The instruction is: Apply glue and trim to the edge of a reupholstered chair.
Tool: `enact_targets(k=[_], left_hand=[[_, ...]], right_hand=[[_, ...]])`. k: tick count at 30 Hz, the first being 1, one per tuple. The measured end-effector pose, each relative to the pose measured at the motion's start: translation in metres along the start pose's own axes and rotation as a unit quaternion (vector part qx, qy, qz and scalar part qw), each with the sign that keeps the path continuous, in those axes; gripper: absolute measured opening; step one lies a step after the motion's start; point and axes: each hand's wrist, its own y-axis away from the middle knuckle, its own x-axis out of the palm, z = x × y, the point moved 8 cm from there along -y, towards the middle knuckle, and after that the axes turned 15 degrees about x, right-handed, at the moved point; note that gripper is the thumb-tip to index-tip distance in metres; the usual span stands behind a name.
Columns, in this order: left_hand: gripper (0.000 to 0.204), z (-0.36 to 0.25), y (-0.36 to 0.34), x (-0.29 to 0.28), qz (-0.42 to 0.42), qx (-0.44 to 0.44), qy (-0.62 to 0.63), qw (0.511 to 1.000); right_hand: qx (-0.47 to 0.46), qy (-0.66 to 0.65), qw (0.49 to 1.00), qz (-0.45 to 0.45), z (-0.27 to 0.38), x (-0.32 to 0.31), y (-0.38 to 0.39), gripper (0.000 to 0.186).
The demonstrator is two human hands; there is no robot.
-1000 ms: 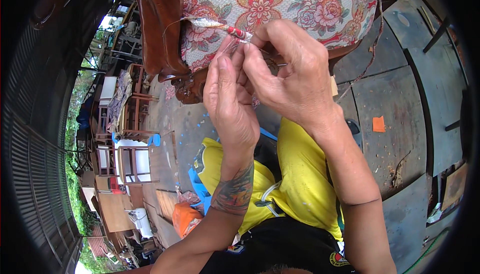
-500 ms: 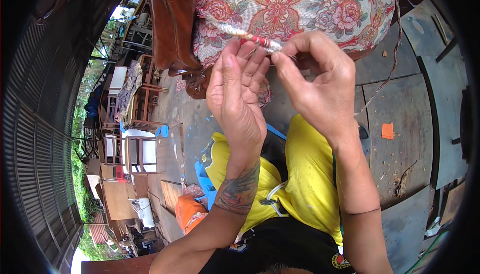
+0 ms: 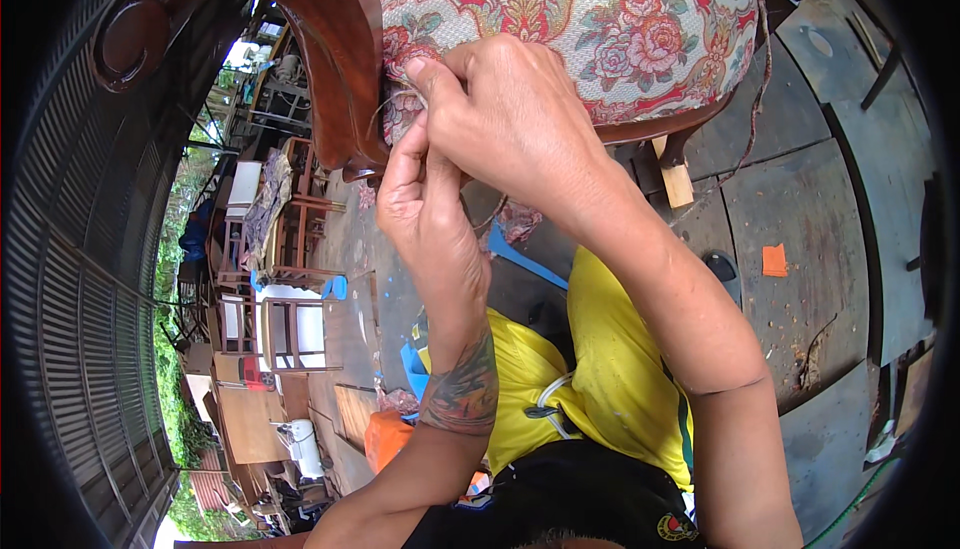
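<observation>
Both left hand [image 3: 432, 211] and right hand [image 3: 525, 109] are pinched closed by the chair seat [image 3: 650, 130], contents unclear. Fabric [image 3: 640, 49] already covers it; cord [image 3: 767, 54] at its right trails loose.

The floor [image 3: 800, 194] consists of dark grey panels with visible seams; its surface is stained and scattered with small crumbs. An upholstered chair [image 3: 645, 39] stands on it at the top of the view. A pale wood block [image 3: 676, 185] lies at one chair leg; whether the leg bears on it cannot be determined. To the right lie an orange scrap [image 3: 774, 261] and, nearer the wearer, dry brown debris [image 3: 808, 361]. A blue strip [image 3: 530, 263] lies below the chair. At left, a light-brown board [image 3: 356, 411] lies near an orange bag [image 3: 385, 435].
</observation>
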Motion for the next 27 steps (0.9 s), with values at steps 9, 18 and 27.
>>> enact_targets(k=[9, 18, 27], left_hand=[[0.044, -0.081, -0.082, -0.053, 0.019, 0.230, -0.349, 0.908], [0.072, -0.035, -0.126, -0.036, 0.237, 0.075, -0.281, 0.927], [0.065, -0.030, -0.125, -0.038, 0.257, 0.076, -0.261, 0.928]], right_hand=[[0.205, -0.381, 0.863, 0.260, -0.007, 0.025, -0.008, 0.021], [-0.055, 0.065, 0.995, 0.057, 0.048, -0.032, -0.029, 0.023], [-0.154, -0.042, 0.979, -0.128, 0.008, -0.012, 0.010, 0.013]])
